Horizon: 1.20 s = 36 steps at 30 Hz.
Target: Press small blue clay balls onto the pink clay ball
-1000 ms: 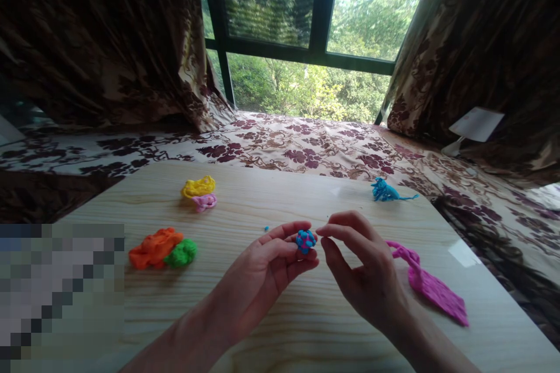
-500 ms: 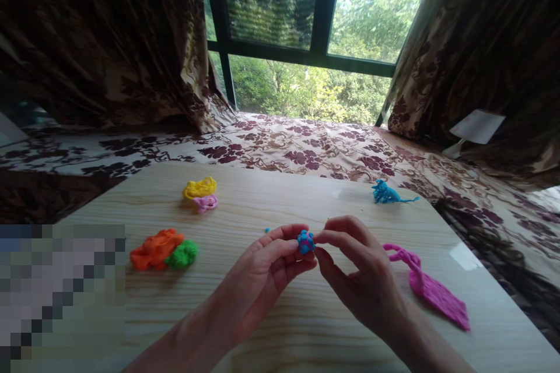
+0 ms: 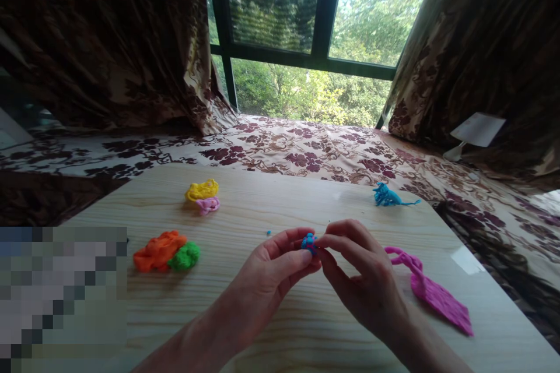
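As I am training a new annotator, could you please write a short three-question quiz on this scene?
1. Which hand has its thumb against the blue-and-pink ball: the left hand or the right hand?
2. True or false: the green clump touches the yellow clump.
3. Fill in the blank: the long flat piece on the table, beyond the right hand's outer side, is ____.

Key: 1. the left hand; 2. false, it touches the orange clump; 3. magenta.

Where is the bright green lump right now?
The green lump is on the table, left side of the head view, against the right edge of the orange lump.
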Each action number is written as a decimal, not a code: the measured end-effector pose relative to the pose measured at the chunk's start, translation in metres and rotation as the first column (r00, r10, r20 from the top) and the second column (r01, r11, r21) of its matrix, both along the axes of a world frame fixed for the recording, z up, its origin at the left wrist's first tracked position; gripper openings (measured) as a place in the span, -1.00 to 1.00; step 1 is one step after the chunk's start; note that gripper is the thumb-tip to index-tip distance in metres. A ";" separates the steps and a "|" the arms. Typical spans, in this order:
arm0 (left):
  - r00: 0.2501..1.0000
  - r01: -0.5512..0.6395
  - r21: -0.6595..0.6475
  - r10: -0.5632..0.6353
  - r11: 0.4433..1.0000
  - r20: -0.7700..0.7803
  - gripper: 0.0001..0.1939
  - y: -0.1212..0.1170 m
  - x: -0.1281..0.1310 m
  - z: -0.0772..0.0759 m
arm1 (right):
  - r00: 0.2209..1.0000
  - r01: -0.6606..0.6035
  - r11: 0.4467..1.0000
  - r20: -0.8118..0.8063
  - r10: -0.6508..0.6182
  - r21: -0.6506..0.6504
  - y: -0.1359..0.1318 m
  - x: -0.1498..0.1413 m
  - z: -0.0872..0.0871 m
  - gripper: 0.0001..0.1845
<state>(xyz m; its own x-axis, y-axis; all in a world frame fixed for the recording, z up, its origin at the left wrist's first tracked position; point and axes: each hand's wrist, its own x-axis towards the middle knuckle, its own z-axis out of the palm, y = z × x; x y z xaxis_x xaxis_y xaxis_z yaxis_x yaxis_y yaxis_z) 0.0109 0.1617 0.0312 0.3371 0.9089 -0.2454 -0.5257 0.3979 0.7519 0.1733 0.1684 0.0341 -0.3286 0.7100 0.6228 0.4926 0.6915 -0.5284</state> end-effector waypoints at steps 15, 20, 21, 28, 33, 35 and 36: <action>0.999 0.020 -0.059 -0.017 0.998 0.049 -0.69 0.001 -0.004 0.001 | 0.999 0.042 0.999 0.026 -0.042 -0.010 0.001 -0.001 -0.005 -0.84; 1.000 0.027 -0.034 -0.026 0.999 0.011 -0.73 0.000 -0.003 0.001 | 0.999 0.026 1.000 0.024 -0.026 -0.006 -0.001 -0.001 -0.005 -0.83; 1.000 0.022 -0.032 -0.022 0.999 0.007 -0.73 0.000 -0.003 0.000 | 0.999 0.024 1.000 0.024 -0.024 -0.005 -0.001 -0.001 -0.004 -0.83; 1.000 -0.027 -0.063 0.028 0.998 0.012 -0.71 0.002 -0.001 -0.002 | 0.998 0.022 1.000 0.061 -0.021 -0.018 0.000 0.001 0.000 -0.81; 1.000 -0.010 -0.031 0.010 0.999 0.007 -0.70 0.001 -0.001 0.000 | 0.998 0.053 0.999 0.017 -0.053 0.003 0.002 0.003 0.000 -0.81; 1.000 -0.001 -0.023 0.001 1.000 -0.002 -0.70 0.000 -0.001 0.001 | 0.999 0.043 0.999 0.025 -0.043 -0.002 0.002 0.003 -0.001 -0.82; 1.000 0.002 -0.023 -0.002 1.000 -0.006 -0.71 -0.001 -0.001 0.001 | 0.999 0.040 0.999 0.028 -0.040 -0.003 0.002 0.003 -0.001 -0.82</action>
<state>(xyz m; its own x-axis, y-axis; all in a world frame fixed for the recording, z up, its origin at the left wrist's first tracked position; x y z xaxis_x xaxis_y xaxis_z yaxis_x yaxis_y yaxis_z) 0.0102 0.1611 0.0321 0.3370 0.9024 -0.2685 -0.5202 0.4162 0.7458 0.1759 0.1703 0.0326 -0.3169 0.7253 0.6112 0.5346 0.6689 -0.5165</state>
